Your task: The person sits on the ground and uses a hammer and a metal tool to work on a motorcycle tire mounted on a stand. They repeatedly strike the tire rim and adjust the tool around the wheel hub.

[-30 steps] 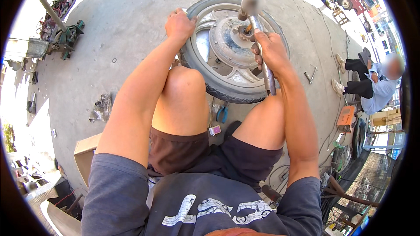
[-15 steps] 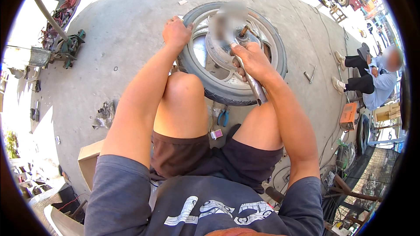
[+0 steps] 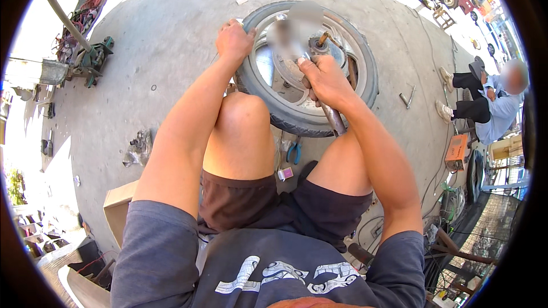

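Observation:
A motorcycle wheel (image 3: 370, 74), with a dark tyre and grey cast spokes, lies flat on the floor in front of my knees. My left hand (image 3: 235, 41) is curled over the tyre's left edge, holding it. My right hand (image 3: 328, 82) is wrapped round a metal tube (image 3: 333, 118), which slants across the wheel from near the hub towards my right knee. A rusty bent metal piece (image 3: 323, 39) stands up at the hub (image 3: 318, 45). A blurred patch hides part of the hub and the tube's far end.
Blue-handled pliers (image 3: 294, 152) and a small pink-and-white box (image 3: 285, 174) lie between my feet. To the right are an L-shaped wrench (image 3: 407, 98) and a seated person (image 3: 495, 108) near an orange box (image 3: 456, 153). A green jack (image 3: 91, 63) stands left; a plastic bag (image 3: 137, 148) lies nearer.
The tube has shifted slightly, its near end now lower behind my right forearm. Both hands keep their holds. The whole view has moved a little.

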Demonstrator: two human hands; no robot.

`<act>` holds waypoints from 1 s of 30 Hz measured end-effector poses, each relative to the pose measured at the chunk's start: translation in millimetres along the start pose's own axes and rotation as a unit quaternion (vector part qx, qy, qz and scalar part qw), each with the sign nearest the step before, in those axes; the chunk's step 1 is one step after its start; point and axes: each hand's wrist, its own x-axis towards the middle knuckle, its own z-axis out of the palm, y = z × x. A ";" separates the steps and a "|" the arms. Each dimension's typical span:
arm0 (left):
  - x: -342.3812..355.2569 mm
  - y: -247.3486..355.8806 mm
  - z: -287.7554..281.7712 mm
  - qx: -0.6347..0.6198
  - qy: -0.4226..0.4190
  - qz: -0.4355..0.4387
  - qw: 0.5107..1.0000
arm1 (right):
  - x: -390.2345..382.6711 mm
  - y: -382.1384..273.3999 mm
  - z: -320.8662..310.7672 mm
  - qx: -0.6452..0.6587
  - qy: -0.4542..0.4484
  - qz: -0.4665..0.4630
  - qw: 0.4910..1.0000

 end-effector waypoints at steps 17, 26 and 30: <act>-9.7 12.6 -1.0 -0.009 0.015 0.000 1.000 | -115.1 14.0 -108.8 0.344 0.036 -0.098 0.933; -19.3 39.5 12.2 0.019 0.072 0.060 0.995 | -261.5 164.7 -160.7 0.148 0.248 0.141 0.947; -34.1 59.3 13.1 -0.003 0.125 0.130 0.984 | -321.5 286.6 -118.3 0.044 0.181 0.256 0.949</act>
